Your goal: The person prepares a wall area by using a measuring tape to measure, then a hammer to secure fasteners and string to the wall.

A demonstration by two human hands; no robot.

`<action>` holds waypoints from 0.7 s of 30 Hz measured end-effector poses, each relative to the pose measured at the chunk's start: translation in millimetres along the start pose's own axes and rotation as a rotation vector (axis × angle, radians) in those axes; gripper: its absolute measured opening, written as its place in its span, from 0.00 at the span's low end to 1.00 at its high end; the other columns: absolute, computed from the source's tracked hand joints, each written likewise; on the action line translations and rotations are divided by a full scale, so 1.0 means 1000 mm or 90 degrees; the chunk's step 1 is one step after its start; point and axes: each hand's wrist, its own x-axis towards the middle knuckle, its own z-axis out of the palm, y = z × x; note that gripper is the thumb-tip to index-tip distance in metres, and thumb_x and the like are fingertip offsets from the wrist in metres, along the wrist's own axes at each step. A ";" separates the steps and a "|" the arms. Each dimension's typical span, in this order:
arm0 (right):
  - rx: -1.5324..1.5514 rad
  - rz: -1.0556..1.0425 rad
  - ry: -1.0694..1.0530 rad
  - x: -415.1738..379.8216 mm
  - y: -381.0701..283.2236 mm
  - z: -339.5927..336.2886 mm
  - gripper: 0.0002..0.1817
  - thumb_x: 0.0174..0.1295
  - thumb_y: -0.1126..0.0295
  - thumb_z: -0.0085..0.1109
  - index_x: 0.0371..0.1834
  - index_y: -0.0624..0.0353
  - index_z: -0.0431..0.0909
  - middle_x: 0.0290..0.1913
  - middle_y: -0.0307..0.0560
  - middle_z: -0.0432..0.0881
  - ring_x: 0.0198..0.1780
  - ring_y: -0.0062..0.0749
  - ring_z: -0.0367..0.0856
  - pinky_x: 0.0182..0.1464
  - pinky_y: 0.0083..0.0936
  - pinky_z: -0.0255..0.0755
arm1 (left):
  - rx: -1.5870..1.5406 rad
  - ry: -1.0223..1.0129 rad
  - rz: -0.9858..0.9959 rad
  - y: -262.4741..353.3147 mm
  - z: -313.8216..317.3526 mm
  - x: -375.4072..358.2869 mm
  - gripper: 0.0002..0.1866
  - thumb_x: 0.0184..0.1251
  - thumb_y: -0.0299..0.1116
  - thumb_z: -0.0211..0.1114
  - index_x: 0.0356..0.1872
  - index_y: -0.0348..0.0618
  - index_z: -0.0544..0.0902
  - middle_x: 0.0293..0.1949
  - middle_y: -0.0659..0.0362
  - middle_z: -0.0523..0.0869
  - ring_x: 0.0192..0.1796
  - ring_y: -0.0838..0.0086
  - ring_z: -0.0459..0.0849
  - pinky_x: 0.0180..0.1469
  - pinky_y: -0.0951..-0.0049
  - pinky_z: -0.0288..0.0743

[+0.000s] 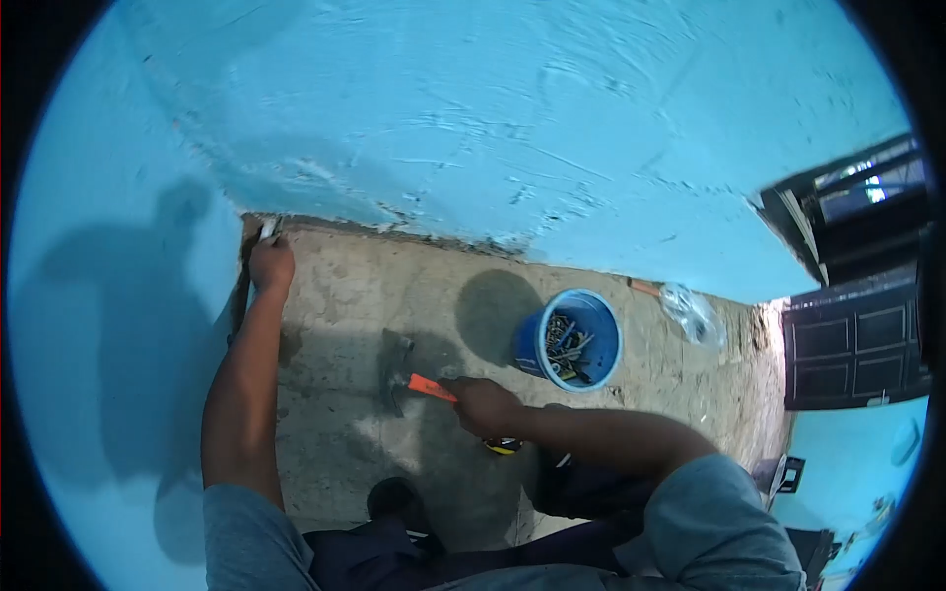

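My left hand [272, 264] is stretched out to the floor corner where two blue walls meet. Its fingers are closed on a small pale metallic piece [268, 229] at the wall's foot. Over the floor in the middle, my right hand [485, 406] grips an orange handle [432, 387]; a dark, blurred tool head [397, 374] shows at its far end, perhaps a hammer. Under my right wrist lies a yellow and black round object [503, 446], partly hidden. To the right stands a blue bucket [613, 340] holding many small metal pieces and tools.
A clear plastic bag [693, 315] and a brownish piece [643, 287] lie by the wall beyond the bucket. My shoe [396, 500] is at the bottom. A dark door [852, 350] and a window frame [867, 187] are at the right. The blue wall [473, 118] has rough, peeling patches.
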 end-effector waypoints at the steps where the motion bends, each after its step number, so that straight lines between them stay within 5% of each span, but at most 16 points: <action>1: -0.003 -0.021 -0.006 -0.015 0.004 -0.012 0.26 0.71 0.68 0.54 0.74 0.56 0.74 0.60 0.62 0.84 0.61 0.57 0.84 0.62 0.50 0.77 | 0.018 0.034 0.034 -0.002 0.004 -0.009 0.18 0.76 0.43 0.62 0.51 0.39 0.90 0.45 0.45 0.92 0.48 0.45 0.89 0.52 0.51 0.82; 6: -0.091 -0.110 -0.018 -0.120 0.034 -0.095 0.24 0.68 0.59 0.64 0.66 0.53 0.79 0.50 0.56 0.88 0.52 0.54 0.88 0.53 0.49 0.81 | 0.232 0.000 0.270 0.026 -0.010 -0.093 0.16 0.78 0.43 0.62 0.47 0.41 0.89 0.40 0.44 0.91 0.45 0.45 0.89 0.48 0.48 0.81; 8: -0.095 -0.187 0.136 -0.171 0.060 -0.116 0.22 0.66 0.57 0.69 0.60 0.53 0.82 0.44 0.53 0.89 0.43 0.54 0.89 0.45 0.47 0.83 | 0.073 0.015 0.286 -0.012 0.034 -0.098 0.16 0.77 0.42 0.64 0.42 0.37 0.88 0.35 0.44 0.89 0.40 0.46 0.87 0.43 0.50 0.78; 10: -0.085 -0.127 0.266 -0.210 0.091 -0.125 0.20 0.65 0.59 0.70 0.58 0.53 0.83 0.41 0.53 0.89 0.40 0.55 0.89 0.41 0.46 0.82 | 0.059 0.007 0.424 -0.004 0.034 -0.117 0.18 0.79 0.43 0.64 0.36 0.37 0.85 0.29 0.43 0.85 0.32 0.47 0.84 0.36 0.50 0.74; 13: -0.004 0.010 0.548 -0.246 0.153 -0.104 0.19 0.64 0.61 0.73 0.55 0.56 0.83 0.40 0.56 0.88 0.40 0.57 0.88 0.40 0.44 0.81 | 0.133 -0.132 0.447 0.042 0.010 -0.154 0.18 0.80 0.43 0.63 0.36 0.36 0.84 0.25 0.43 0.81 0.27 0.46 0.81 0.33 0.49 0.71; 17: 0.104 0.303 0.773 -0.250 0.247 -0.060 0.21 0.68 0.59 0.69 0.57 0.61 0.82 0.39 0.63 0.88 0.41 0.63 0.87 0.43 0.49 0.80 | 0.289 -0.268 0.486 0.080 -0.008 -0.190 0.13 0.80 0.38 0.62 0.46 0.39 0.88 0.29 0.44 0.87 0.33 0.48 0.87 0.37 0.52 0.79; 21: 0.162 0.525 0.747 -0.229 0.365 0.018 0.20 0.71 0.56 0.64 0.54 0.62 0.82 0.40 0.64 0.88 0.42 0.64 0.87 0.45 0.53 0.79 | 0.193 -0.261 0.665 0.119 -0.021 -0.229 0.10 0.77 0.32 0.63 0.50 0.39 0.87 0.37 0.45 0.88 0.34 0.49 0.88 0.38 0.54 0.81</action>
